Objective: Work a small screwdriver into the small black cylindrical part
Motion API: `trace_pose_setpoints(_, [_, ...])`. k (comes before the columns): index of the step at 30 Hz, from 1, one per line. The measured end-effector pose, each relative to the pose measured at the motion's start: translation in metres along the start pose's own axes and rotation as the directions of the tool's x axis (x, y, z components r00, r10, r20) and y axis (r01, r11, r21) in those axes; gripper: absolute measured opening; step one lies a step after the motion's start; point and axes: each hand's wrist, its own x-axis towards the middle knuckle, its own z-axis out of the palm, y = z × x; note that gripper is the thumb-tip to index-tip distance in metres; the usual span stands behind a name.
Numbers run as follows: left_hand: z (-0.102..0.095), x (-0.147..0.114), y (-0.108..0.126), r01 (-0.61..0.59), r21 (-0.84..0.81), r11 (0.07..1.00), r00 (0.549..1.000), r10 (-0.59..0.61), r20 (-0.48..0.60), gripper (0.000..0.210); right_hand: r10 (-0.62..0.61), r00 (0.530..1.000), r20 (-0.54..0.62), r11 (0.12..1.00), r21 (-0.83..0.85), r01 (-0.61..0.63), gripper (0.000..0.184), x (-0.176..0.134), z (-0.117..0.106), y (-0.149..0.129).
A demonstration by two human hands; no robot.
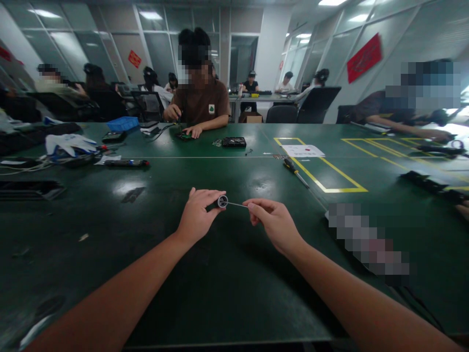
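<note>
Between the thumb and fingers of my left hand [201, 210] is a small round metal-rimmed part [223, 201], its open end turned toward me. What lies inside the ring is too small to make out. My right hand [273, 220] pinches a thin metal rod [237, 204] near one end. The rod's other end reaches leftward to the round part, at or inside its rim. Both hands are held above the green table [234, 293], close together.
A screwdriver [296, 172] lies beyond my right hand, near yellow tape [344, 189] and a paper sheet [302, 150]. White gloves [69, 145], a blue basket [122, 123] and a dark pen-like tool [124, 163] are at left. Opposite, a person [201, 98] works on a circuit board.
</note>
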Motion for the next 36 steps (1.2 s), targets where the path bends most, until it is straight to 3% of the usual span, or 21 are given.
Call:
trace_pose_setpoints(7, [-0.0017, 0.0009, 0.0019, 0.005, 0.015, 1.000, 1.000, -0.005, 0.012, 0.033, -0.032, 0.999, 0.024, 0.994, -0.106, 0.034, 0.028, -0.0013, -0.0015, 0.0027])
trace_pose_setpoints(15, [0.0018, 0.0013, -0.0020, 0.010, -0.006, 1.000, 0.999, -0.010, -0.030, 0.032, 0.020, 0.990, 0.140, 0.907, -0.420, 0.041, 0.036, -0.0018, 0.0012, -0.0018])
trace_pose_setpoints(19, [0.0028, 0.0015, -0.0024, 0.014, -0.015, 1.000, 0.999, -0.015, -0.032, 0.034, 0.038, 0.980, 0.194, 0.917, -0.397, 0.043, 0.035, -0.0018, 0.0057, -0.0014])
trace_pose_setpoints(23, [0.0026, 0.0017, -0.0033, 0.024, -0.005, 1.000, 0.998, -0.024, -0.053, 0.033, 0.028, 0.984, 0.177, 0.953, -0.302, 0.027, 0.037, -0.0014, 0.0051, 0.0005])
trace_pose_setpoints(36, [-0.0015, 0.0011, 0.0020, -0.055, 0.038, 0.998, 0.998, 0.056, -0.027, 0.033, 0.042, 0.986, 0.163, 0.896, -0.443, 0.035, 0.034, -0.0028, 0.0035, -0.0033])
